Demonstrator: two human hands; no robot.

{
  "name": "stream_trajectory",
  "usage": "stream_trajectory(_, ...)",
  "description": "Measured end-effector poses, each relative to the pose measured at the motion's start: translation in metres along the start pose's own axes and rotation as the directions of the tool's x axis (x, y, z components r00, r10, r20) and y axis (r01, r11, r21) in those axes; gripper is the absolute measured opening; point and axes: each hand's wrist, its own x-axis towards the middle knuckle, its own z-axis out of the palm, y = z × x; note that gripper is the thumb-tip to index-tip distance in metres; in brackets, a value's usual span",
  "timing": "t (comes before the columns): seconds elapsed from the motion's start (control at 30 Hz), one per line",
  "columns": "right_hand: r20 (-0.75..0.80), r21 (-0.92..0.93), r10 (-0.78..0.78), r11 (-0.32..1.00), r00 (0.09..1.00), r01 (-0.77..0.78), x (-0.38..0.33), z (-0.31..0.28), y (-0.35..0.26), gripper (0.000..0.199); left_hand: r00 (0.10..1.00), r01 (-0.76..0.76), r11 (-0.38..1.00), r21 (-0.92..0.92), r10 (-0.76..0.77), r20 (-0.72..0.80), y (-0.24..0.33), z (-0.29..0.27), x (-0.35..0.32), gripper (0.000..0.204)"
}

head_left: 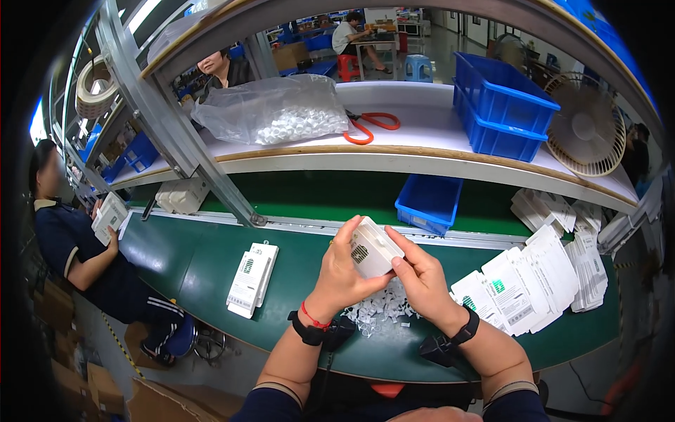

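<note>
Between my two hands is a small white carton with a green print on its front, held tilted above the table. My left hand wraps round its left side, thumb along the lower edge. On the other side, my right hand grips the right edge with thumb and fingers. Below the hands lies a loose pile of small white plastic pieces. Flat white cartons with green print fan out right of my right hand. To the left, a small stack of white cartons rests on the green table.
A blue bin stands behind the hands, below a shelf. The shelf bears a plastic bag of white pieces, red-handled scissors, stacked blue bins and a fan. At far left a co-worker holds white cartons.
</note>
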Motion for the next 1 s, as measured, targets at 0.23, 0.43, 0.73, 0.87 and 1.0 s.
stream_trajectory(0.23,-0.005,-0.051,-0.037,0.998,0.999,0.037,-0.001,0.0,0.0,0.043,0.997,-0.077,0.994,0.083,0.077,0.005,-0.004,-0.001,0.001,0.082)
stream_trajectory(0.43,0.054,-0.287,-0.107,0.951,0.993,0.118,-0.001,-0.003,0.0,0.043,0.998,-0.053,0.997,0.052,0.051,0.035,-0.005,-0.002,-0.001,0.084)
stream_trajectory(0.73,0.132,-0.395,-0.36,0.836,0.924,0.382,0.008,-0.012,0.008,0.031,0.977,-0.186,0.954,0.235,0.155,0.144,-0.002,-0.005,0.004,0.078)
stream_trajectory(0.87,-0.011,-0.068,0.005,0.998,1.0,-0.006,0.009,-0.013,0.006,0.02,0.955,-0.264,0.936,0.233,0.22,0.197,0.003,-0.002,0.003,0.076)
stream_trajectory(1.0,-0.013,-0.175,-0.096,0.98,0.995,0.092,0.008,-0.01,0.0,0.018,0.952,-0.285,0.926,0.248,0.244,0.184,0.004,-0.001,0.002,0.078)
